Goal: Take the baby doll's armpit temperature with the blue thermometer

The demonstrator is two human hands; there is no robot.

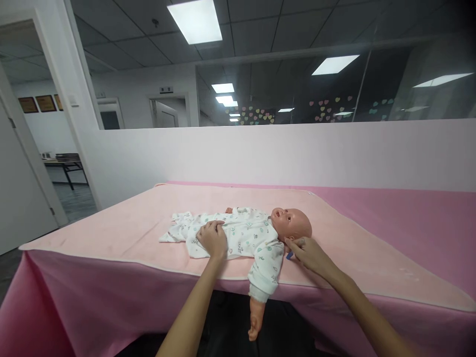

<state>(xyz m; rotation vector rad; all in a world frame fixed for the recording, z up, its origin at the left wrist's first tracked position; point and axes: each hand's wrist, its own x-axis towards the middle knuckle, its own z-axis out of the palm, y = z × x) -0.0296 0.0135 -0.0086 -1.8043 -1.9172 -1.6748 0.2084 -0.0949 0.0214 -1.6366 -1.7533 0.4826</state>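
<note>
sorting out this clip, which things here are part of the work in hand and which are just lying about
In hand:
- baby doll, on its back
- printed white romper on it
- left hand flat on the romper
- right hand by the doll's neck, small blue item at its fingertips

Lying about:
- pink mat
- far desk

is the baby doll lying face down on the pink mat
No, the doll lies on its back, face turned up, with the left hand resting on its printed romper.
</note>
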